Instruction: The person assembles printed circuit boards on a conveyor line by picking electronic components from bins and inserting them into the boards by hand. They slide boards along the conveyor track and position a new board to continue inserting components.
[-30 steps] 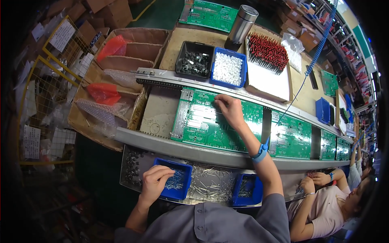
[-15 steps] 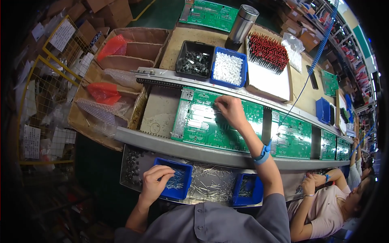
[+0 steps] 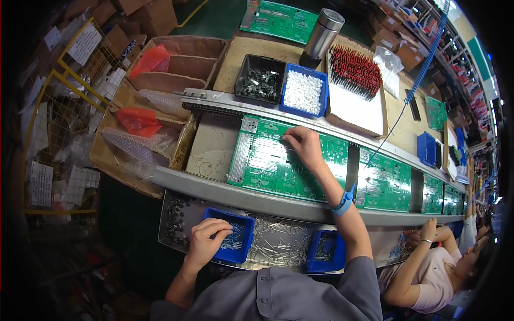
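Observation:
A green circuit board [image 3: 267, 166] lies on the rail line in front of me. Over its upper middle is my right hand [image 3: 305, 147], thumb and fingertips pinched close to the board's surface; whatever they hold is too small to make out. A blue band circles that wrist. My left hand [image 3: 208, 241] is at the left side of a blue bin [image 3: 249, 235] of thin parts with wire leads [image 3: 231, 242]. Its thumb and fingers are pressed together, and anything between them is hidden.
Loose metal pins [image 3: 278, 241] fill the tray beside a second blue bin [image 3: 337, 257]. Beyond the rail stand a black bin [image 3: 243, 80], a blue bin of white parts [image 3: 302, 92], a steel flask [image 3: 322, 37] and red-topped components [image 3: 356, 72]. A coiled blue cord [image 3: 425, 64] hangs at right.
My hands hold nearly the same places, with the right wrist shifted slightly left. At right, the co-worker's near hand has risen toward the rail. The whole view has shifted very slightly.

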Available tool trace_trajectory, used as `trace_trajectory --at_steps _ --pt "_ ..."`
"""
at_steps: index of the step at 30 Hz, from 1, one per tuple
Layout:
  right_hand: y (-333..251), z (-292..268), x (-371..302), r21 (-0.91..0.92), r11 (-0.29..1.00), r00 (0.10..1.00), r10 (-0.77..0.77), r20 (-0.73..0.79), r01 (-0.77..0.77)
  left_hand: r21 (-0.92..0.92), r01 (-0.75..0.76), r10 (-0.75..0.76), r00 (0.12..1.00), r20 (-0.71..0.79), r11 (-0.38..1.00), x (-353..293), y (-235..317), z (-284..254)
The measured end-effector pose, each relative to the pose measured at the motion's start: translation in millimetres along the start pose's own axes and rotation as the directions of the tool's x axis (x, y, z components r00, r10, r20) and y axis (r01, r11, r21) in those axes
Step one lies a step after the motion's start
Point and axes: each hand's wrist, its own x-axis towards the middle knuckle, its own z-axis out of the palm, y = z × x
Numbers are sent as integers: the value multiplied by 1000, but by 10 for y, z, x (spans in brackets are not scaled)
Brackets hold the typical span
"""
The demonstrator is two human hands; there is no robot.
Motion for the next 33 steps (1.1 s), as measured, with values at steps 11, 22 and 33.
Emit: trace_trajectory --at_steps 11,22,33 --pt "4 55 -40 -147 978 988 -155 -21 150 1 1 -1 1000 -16 1000 -5 -11 1" --pt "-1211 111 -820 -17 918 704 -293 647 397 13 -109 109 992 -68 994 606 30 -226" --pt "-1454 1114 -1689 -142 734 537 -336 774 664 -39 -268 270 963 30 963 2038 -228 640"
